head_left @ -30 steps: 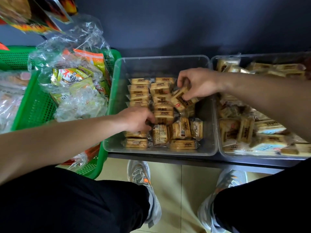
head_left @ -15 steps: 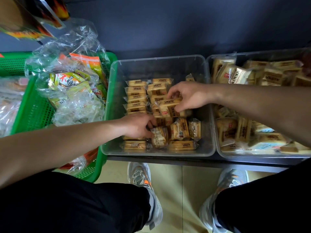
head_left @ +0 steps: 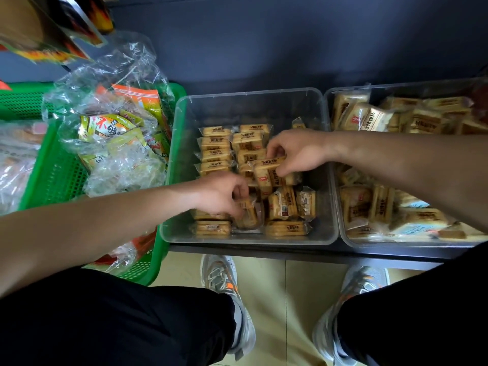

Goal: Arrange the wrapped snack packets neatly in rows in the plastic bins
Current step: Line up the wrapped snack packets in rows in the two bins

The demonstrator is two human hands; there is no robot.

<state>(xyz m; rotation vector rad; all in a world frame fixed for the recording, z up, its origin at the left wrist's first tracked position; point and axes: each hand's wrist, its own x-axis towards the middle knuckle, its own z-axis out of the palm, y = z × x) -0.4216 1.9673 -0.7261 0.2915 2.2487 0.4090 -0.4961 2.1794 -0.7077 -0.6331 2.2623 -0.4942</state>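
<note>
Pinched in the curled fingers of the right hand (head_left: 298, 151) — a tan wrapped packet (head_left: 266, 171), tilted over the middle of the clear bin (head_left: 250, 107). Gripped under the bent fingers of the left hand (head_left: 219, 194), another packet (head_left: 248, 213) near the bin's front. Behind and left of both hands, two neat rows of packets (head_left: 215, 151) lying flat; in front and to the right, a loose heap (head_left: 286, 203), some on edge. Just beside, to the right, a second clear bin (head_left: 343, 233) piled with jumbled packets. On the left, a green basket (head_left: 60, 175) holding clear bags (head_left: 118, 143) of other snacks. Below — a dark shelf edge (head_left: 290, 253), grey shoes (head_left: 219, 276) on pale tiles.
</note>
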